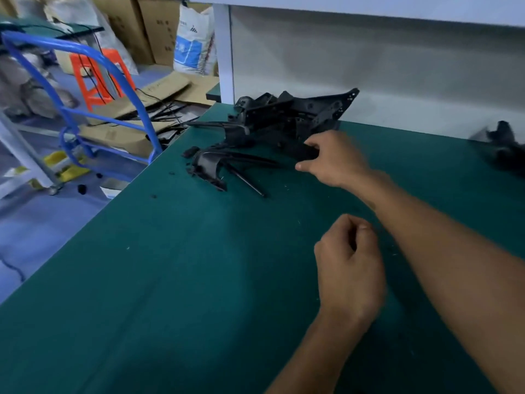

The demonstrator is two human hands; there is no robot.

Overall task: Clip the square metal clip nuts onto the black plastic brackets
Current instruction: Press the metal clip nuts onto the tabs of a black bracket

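The right hand (335,160) grips a black plastic bracket (301,150) from the far-edge pile; the left hand (349,268) curls, its contents unclear. No clip nut visible; clipping remains.

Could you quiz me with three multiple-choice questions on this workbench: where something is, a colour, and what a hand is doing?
1. Where does the pile of black plastic brackets lie?
A. at the far side of the table, near the white wall
B. on the floor
C. on the stool

2. What colour is the table surface?
A. red
B. green
C. yellow

3. What is the right hand doing?
A. resting flat on the table
B. hanging off the table edge
C. reaching to the pile and gripping a black part

Answers: 1 A, the pile sits by the wall. 2 B, the mat is dark green. 3 C, its fingers curl on a black piece; the left hand is curled nearer the camera.
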